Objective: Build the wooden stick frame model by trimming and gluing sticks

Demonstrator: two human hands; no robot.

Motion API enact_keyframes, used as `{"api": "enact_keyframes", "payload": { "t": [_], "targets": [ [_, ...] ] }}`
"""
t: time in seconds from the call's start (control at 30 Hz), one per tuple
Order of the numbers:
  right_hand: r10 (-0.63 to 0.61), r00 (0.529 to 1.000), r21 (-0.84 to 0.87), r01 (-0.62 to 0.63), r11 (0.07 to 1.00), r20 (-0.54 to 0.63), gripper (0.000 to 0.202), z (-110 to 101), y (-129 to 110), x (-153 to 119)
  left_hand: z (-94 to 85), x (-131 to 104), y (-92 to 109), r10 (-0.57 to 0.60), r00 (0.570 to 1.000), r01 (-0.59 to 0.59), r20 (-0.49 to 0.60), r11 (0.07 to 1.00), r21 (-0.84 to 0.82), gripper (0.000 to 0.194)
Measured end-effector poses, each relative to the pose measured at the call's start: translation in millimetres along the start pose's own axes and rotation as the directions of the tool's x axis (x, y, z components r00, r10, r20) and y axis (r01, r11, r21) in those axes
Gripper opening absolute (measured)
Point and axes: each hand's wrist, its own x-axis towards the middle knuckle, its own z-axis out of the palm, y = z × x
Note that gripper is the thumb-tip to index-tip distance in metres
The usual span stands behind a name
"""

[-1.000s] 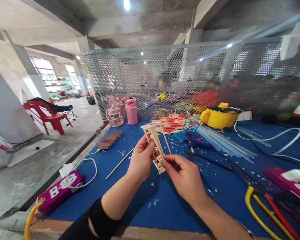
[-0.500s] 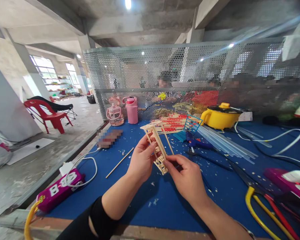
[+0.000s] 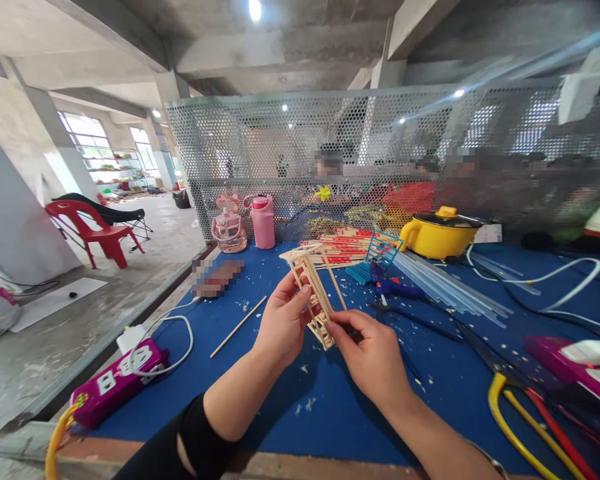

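A small frame built of thin wooden sticks (image 3: 316, 283) is held up, tilted, over the blue tabletop (image 3: 275, 407). My left hand (image 3: 284, 320) is closed round its left side, thumb across the sticks. My right hand (image 3: 367, 347) pinches the lower right part of the same frame between thumb and fingers; the fingertips partly cover what they grip. One loose wooden stick (image 3: 239, 327) lies on the table left of my left hand. Beyond the frame, a pile of wooden sticks with red parts (image 3: 343, 245) is spread out.
A blue glue gun (image 3: 395, 287), clear glue sticks (image 3: 445, 287) and large yellow-and-red-handled cutters (image 3: 500, 400) lie on the right. Farther back stand a yellow pot (image 3: 437, 240) and a pink bottle (image 3: 263, 223). A purple power strip (image 3: 120, 383) sits left. Perforated metal mesh (image 3: 260, 147) closes the back.
Both hands keep their hold on the wooden frame, almost unmoved. The whole view has shifted very slightly.
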Motion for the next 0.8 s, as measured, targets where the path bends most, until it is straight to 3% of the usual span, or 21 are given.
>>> {"api": "enact_keyframes", "payload": {
  "t": [0.8],
  "targets": [
    [-0.079,0.997,-0.054,0.080,0.995,0.008,0.012,-1.2,0.4,-0.3,1.1,-1.3,2.9,-0.014,1.000,0.014,-0.013,1.000,0.005,0.029]
  ]
}}
